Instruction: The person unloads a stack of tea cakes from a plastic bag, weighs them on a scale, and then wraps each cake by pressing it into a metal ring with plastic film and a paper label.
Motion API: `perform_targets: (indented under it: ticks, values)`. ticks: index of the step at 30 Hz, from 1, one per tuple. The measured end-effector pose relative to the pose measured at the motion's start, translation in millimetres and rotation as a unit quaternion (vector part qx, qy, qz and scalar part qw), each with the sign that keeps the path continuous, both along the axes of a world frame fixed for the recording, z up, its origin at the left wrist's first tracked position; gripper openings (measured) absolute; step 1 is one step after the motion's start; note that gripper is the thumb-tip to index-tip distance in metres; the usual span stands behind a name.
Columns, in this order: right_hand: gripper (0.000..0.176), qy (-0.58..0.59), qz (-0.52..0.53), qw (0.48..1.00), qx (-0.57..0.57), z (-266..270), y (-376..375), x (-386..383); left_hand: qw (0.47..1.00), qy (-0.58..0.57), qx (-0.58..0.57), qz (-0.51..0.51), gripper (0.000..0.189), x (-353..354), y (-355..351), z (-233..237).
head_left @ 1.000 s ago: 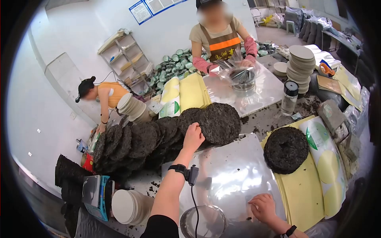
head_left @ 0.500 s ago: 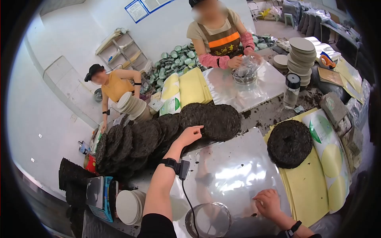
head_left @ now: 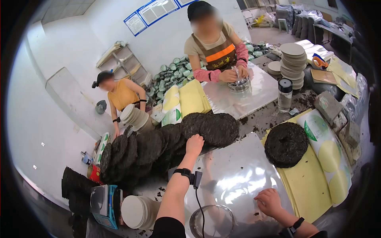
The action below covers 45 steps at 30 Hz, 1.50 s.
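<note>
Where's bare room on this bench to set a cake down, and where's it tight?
The silver foil sheet is bare between the left hand, the right hand and the single tea cake. Yellow paper below that cake is free too. Crowded: the leaning cake row, scale and white discs.

Black sleeve (head_left: 168,227); 2 black wristbands (head_left: 183,172), left one cabled.

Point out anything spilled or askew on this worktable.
Dark crumbs lie scattered on the grey table by the clear bottle and on the foil sheet near the right hand. The row of dark pressed cakes leans over like toppled dominoes; the left hand rests on the front cake.
</note>
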State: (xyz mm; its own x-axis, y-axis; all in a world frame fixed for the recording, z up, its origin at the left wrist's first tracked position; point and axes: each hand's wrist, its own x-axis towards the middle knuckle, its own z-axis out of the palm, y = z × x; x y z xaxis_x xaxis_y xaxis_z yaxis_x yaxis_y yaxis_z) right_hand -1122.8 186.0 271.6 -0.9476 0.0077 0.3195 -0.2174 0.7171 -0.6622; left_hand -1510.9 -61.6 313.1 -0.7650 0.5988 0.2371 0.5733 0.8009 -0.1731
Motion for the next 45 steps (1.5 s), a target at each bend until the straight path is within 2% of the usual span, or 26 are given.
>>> perform_targets:
  ticks: [3,6,13,16,19,21,22,23,24,25,26,27,28,31,32,34,35,36,37,38,40,43,44,45]
  values:
    - [0.016,-0.002,0.001,1.000,0.000,-2,1,-2,0.999,-0.003,-0.006,-0.049,0.012,2,-1,6]
    - [0.016,-0.004,0.004,1.000,-0.005,1,1,-2,0.982,0.067,0.037,-0.174,0.011,6,-7,16]
    - [0.017,0.010,0.000,1.000,-0.010,4,2,-3,0.964,-0.146,0.114,-0.193,0.005,-9,-19,15]
    - [0.018,0.016,-0.002,1.000,-0.007,3,2,-4,0.955,-0.179,0.128,-0.202,0.005,-10,-25,26]
    - [0.018,0.002,0.006,1.000,-0.007,9,3,-3,0.962,-0.083,0.164,-0.201,0.009,12,-14,50]
    - [0.014,-0.067,-0.040,0.977,-0.197,20,2,-4,0.950,-0.082,0.184,-0.239,0.009,50,18,65]
    - [0.013,-0.099,-0.072,0.950,-0.287,22,1,-3,0.939,-0.101,0.185,-0.272,0.009,79,39,72]
    - [0.022,-0.112,-0.098,0.834,-0.531,3,-3,-9,0.925,-0.125,0.189,-0.306,0.009,114,62,76]
    - [0.034,-0.101,-0.095,0.646,-0.751,11,-8,-20,0.912,-0.138,0.166,-0.349,0.009,156,83,81]
    - [0.043,-0.080,-0.038,0.563,-0.822,26,-8,-24,0.895,-0.147,0.145,-0.395,0.008,193,102,80]
    - [0.042,-0.075,0.029,0.488,-0.869,22,-9,-29,0.890,-0.116,0.118,-0.424,0.007,221,119,68]
    - [0.036,-0.085,0.037,0.466,-0.880,20,-12,-31,0.885,-0.077,0.095,-0.449,0.006,246,131,58]
    - [0.029,-0.120,-0.055,0.411,-0.902,36,-14,-29,0.900,-0.089,0.032,-0.425,0.014,266,140,48]
    - [0.023,-0.152,-0.189,0.392,-0.888,32,13,-6,0.899,-0.003,0.001,-0.438,0.026,317,146,54]
    - [0.022,-0.094,-0.173,0.404,-0.893,37,23,8,0.877,-0.023,-0.003,-0.479,0.034,325,139,70]
    - [0.022,0.064,0.110,0.547,-0.827,8,80,36,0.863,-0.097,0.055,-0.493,0.033,328,110,96]
    - [0.024,0.073,-0.202,0.675,-0.706,50,86,49,0.864,-0.111,0.134,-0.472,0.024,325,90,105]
    - [0.022,0.053,-0.248,0.895,-0.367,42,116,63,0.863,-0.098,0.212,-0.448,0.014,314,64,95]
    - [0.023,0.058,-0.268,0.954,0.123,54,130,83,0.884,-0.075,0.206,-0.412,0.012,306,29,91]
    - [0.024,0.042,-0.282,0.883,0.373,63,135,104,0.907,-0.086,0.219,-0.350,0.011,313,0,102]
    - [0.020,0.073,-0.265,0.921,0.275,65,138,122,0.929,-0.113,0.232,-0.265,0.017,330,-71,99]
    - [0.013,0.079,-0.246,0.963,0.083,71,132,123,0.941,-0.199,0.238,-0.139,0.008,374,-166,80]
    - [0.014,0.042,-0.222,0.973,0.042,72,124,115,0.944,-0.223,0.223,-0.098,0.006,391,-182,82]
    - [0.027,0.032,-0.185,0.982,0.022,63,113,105,0.944,-0.248,0.209,-0.061,0.004,408,-196,82]
